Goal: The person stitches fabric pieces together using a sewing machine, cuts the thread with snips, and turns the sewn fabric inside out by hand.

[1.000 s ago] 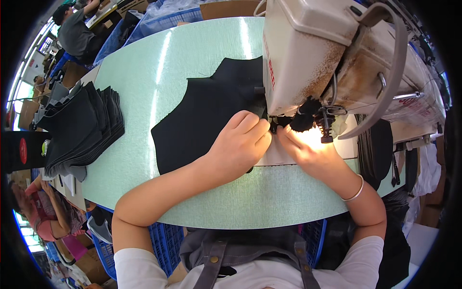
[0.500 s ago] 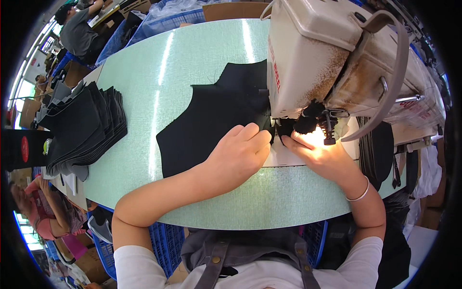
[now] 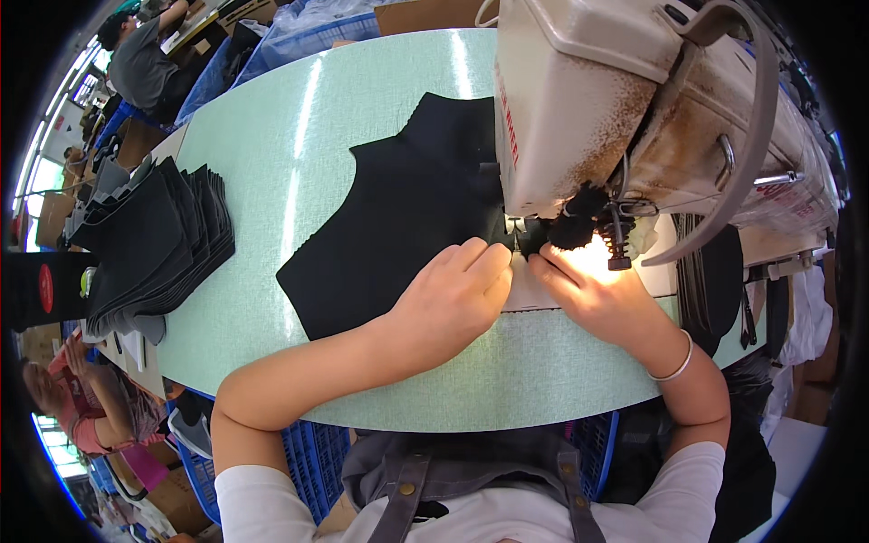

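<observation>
A large black fabric piece (image 3: 389, 217) with notched edges lies flat on the pale green table, its right side running under the head of a sewing machine (image 3: 579, 100). My left hand (image 3: 455, 294) is closed on its near edge, just left of the presser foot (image 3: 516, 226); the fingertips are partly hidden behind the knuckles. On the other side of the foot, my right hand (image 3: 593, 294) pinches a black edge of fabric beneath the bright lamp. Glare and the machine's parts cover some of those fingers. A bangle (image 3: 677, 360) circles my right wrist.
Stacked black and grey cut pieces (image 3: 158, 249) stand at the table's left. More dark pieces (image 3: 711, 285) lie right of the machine, beside a dark-handled tool (image 3: 748, 317). Blue crates (image 3: 317, 38) stand beyond the table. Two other people sit at the left.
The black fabric has slid away from me and a little left, turning slightly. Both hands stay close to the presser foot, still closed on the material.
</observation>
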The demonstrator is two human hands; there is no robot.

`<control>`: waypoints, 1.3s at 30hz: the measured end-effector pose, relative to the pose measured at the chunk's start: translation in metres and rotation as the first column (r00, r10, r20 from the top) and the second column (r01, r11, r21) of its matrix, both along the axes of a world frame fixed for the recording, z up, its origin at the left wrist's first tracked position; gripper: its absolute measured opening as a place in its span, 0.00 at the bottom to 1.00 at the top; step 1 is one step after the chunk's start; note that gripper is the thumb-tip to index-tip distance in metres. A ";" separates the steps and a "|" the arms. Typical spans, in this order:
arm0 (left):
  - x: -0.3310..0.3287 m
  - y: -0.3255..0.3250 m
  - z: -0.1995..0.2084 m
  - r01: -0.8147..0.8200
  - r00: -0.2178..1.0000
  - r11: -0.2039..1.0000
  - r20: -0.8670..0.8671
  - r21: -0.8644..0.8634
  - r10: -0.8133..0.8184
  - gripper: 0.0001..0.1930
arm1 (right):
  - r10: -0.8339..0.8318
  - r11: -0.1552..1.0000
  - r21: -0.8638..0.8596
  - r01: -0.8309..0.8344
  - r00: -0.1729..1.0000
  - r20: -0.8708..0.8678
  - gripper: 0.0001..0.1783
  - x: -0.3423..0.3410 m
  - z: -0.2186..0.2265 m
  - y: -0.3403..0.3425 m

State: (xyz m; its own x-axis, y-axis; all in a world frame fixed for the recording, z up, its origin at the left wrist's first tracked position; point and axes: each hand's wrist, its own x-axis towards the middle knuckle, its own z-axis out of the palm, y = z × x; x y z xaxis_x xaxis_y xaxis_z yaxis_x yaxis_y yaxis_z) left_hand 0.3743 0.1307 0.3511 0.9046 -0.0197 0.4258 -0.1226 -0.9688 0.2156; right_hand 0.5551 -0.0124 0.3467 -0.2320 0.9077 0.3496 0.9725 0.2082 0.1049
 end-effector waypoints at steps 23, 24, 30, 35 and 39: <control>0.010 -0.001 -0.008 -0.076 0.997 0.996 0.025 -0.040 0.078 0.10 | -0.050 0.997 0.066 0.043 0.993 0.108 0.19 -0.005 -0.008 0.011; 0.011 0.000 -0.009 -0.042 0.998 0.998 0.053 -0.044 0.044 0.10 | -0.044 0.996 0.078 0.037 0.995 0.092 0.20 -0.005 -0.008 0.010; -0.002 0.005 -0.001 -0.139 0.985 0.986 -0.119 -0.092 0.127 0.21 | -0.039 0.998 0.042 0.039 0.999 -0.006 0.12 -0.005 0.000 0.005; -0.069 0.021 0.038 -0.239 0.940 0.963 -0.220 0.128 0.262 0.30 | 0.106 0.986 0.115 -0.119 0.988 0.114 0.13 -0.003 0.039 -0.063; -0.103 0.035 0.056 -0.190 0.950 0.982 -0.256 -0.020 0.179 0.26 | -0.111 0.982 0.150 0.111 0.994 -0.010 0.14 0.014 0.061 -0.097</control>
State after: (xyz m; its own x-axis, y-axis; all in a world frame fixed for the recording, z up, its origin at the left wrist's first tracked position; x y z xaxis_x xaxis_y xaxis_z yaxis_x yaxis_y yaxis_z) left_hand 0.2713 0.1660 0.4075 0.9685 0.1713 0.1806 0.1211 -0.9581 0.2595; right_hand 0.5687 -0.1098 0.4075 -0.1322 0.8651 0.4838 0.9888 0.0809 0.1255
